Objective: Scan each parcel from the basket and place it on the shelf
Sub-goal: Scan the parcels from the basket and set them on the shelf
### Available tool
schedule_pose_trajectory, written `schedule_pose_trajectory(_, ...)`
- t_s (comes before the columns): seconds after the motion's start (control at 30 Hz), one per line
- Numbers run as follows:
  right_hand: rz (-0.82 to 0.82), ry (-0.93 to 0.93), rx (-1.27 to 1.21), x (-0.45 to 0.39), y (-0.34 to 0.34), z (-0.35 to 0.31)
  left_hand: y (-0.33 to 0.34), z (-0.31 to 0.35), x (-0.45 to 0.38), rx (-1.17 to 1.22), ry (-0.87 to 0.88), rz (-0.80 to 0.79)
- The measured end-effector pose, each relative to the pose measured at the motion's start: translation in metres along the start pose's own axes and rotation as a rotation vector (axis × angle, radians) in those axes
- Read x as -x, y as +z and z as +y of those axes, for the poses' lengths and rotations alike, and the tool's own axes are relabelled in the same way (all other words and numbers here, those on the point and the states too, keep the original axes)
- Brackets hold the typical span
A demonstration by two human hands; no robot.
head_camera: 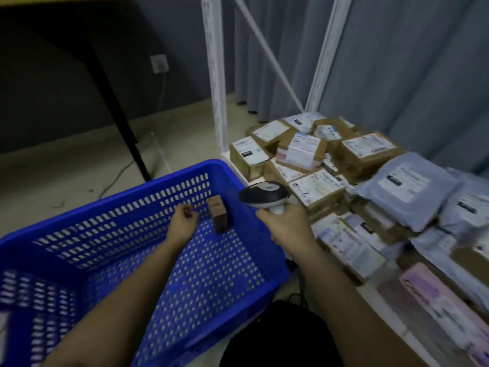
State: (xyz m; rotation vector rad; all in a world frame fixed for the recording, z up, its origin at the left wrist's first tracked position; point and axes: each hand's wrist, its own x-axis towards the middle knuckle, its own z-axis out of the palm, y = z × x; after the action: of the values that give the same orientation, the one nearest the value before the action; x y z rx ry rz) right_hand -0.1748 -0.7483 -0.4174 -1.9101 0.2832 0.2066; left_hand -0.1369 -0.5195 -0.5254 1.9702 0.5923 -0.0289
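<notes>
Right hand (287, 229) grasping scanner (264, 196) by its handle; left hand (182, 223), fingers loosely curled and holding nothing, inside blue basket (79, 229), small brown parcel (219, 217) just right of it.

Left hand (182, 223) extended forward on a bare forearm, fingers loosely curled, holding nothing. Right hand (287, 226) clenched, grip wrapped round a white-and-black handheld scanner (264, 194).

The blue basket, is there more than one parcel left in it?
No, the blue basket holds only one small brown parcel, standing near its far wall beside the left hand.
</notes>
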Motion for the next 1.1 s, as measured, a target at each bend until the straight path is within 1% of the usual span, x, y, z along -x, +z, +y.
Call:
schedule_pose_trajectory(0.07,-0.029,0.006,0.051,-0.015,0.014,-0.001,0.003,-0.026,-0.013,-0.024,-0.074,-0.036)
schedule_pose_trajectory(0.17,-0.031,0.027,0.070,-0.045,0.029,0.003,0.026,-0.050,-0.033,-0.035,-0.152,-0.068)
schedule_pose_trajectory(0.23,-0.035,0.072,0.036,-0.069,0.036,0.007,0.048,-0.057,-0.051,-0.045,-0.147,-0.072)
schedule_pose_trajectory(0.33,-0.096,0.177,-0.039,-0.102,0.038,0.011,0.083,-0.061,-0.080,-0.036,-0.141,-0.072)
schedule_pose_trajectory(0.47,-0.137,0.218,-0.076,-0.133,0.034,0.020,0.122,-0.065,-0.111,-0.028,-0.176,0.001)
schedule_pose_trajectory(0.6,-0.164,0.236,-0.127,-0.146,0.032,0.033,0.142,-0.065,-0.133,-0.057,-0.244,0.074)
schedule_pose_trajectory(0.67,-0.146,0.233,-0.151,-0.150,0.030,0.036,0.144,-0.065,-0.140,-0.058,-0.296,0.098)
schedule_pose_trajectory(0.77,-0.134,0.234,-0.148,-0.146,0.027,0.035,0.134,-0.064,-0.134,-0.086,-0.336,0.089)
schedule_pose_trajectory(0.9,-0.118,0.249,-0.165,-0.126,0.014,0.021,0.108,-0.060,-0.096,0.030,-0.356,0.071)
schedule_pose_trajectory(0.97,-0.103,0.249,-0.123,-0.110,0.004,0.014,0.091,-0.050,-0.066,0.076,-0.305,0.099)
schedule_pose_trajectory(1.03,-0.069,0.252,-0.089,-0.091,-0.009,0.008,0.075,-0.038,-0.038,0.108,-0.202,0.133)
schedule_pose_trajectory(1.1,-0.035,0.262,-0.123,-0.070,-0.021,0.003,0.059,-0.018,-0.014,0.148,-0.108,0.142)
